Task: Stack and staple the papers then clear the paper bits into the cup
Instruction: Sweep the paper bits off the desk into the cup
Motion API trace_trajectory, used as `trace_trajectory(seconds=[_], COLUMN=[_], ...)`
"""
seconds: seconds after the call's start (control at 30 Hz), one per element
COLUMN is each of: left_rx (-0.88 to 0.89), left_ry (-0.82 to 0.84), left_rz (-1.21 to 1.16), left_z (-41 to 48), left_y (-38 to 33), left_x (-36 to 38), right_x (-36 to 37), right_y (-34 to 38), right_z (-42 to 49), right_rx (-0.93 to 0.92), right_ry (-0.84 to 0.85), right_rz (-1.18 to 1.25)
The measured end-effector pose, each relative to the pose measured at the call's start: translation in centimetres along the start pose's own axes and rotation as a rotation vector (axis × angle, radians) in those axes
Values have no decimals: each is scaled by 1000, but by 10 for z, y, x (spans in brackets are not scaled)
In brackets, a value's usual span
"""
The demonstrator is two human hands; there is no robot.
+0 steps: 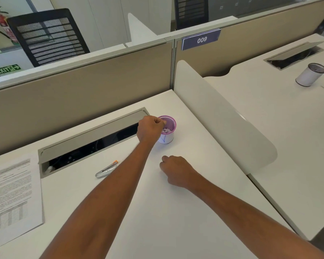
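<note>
A white cup with a purple mesh rim (169, 135) stands on the desk next to the cable tray, with white paper bits (166, 130) inside. My left hand (151, 128) hovers over the cup's left rim, fingertips pinched together on what looks like a small pale paper bit. My right hand (177, 171) rests on the desk in front of the cup, fingers curled under; what lies beneath them is hidden. A silver stapler (106, 170) with an orange tip lies to the left of my left forearm. The stacked printed papers (11, 199) lie at the desk's left edge.
An open grey cable tray (90, 139) runs along the beige partition behind the desk. A white curved divider (223, 116) borders the desk on the right. Beyond it, another white cup (310, 74) stands on the neighbouring desk.
</note>
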State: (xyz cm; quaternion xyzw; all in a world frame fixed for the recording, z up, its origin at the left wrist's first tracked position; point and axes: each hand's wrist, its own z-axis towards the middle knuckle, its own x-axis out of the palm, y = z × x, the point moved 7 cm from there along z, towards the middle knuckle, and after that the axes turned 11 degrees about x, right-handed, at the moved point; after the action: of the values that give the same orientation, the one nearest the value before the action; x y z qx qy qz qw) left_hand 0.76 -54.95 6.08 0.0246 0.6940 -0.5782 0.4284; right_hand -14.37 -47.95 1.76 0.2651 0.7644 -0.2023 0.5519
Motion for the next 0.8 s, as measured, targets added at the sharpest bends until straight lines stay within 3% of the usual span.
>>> trace_trajectory(seconds=[0.23, 0.53, 0.67, 0.8], left_rx=[27, 2, -71, -35], left_ry=[7, -196, -174, -80], left_rz=[-83, -251, -217, -153], left_z=[-1, -57, -96, -133], left_y=[1, 42, 80, 101], left_x=[-1, -17, -12, -2], right_x=[-6, 0, 3, 3], right_y=[8, 4, -1, -2], right_z=[1, 3, 2, -1], right_rx=[-6, 1, 8, 24], right_ry=[-6, -34, -85, -106], right_rz=[-15, -24, 27, 61])
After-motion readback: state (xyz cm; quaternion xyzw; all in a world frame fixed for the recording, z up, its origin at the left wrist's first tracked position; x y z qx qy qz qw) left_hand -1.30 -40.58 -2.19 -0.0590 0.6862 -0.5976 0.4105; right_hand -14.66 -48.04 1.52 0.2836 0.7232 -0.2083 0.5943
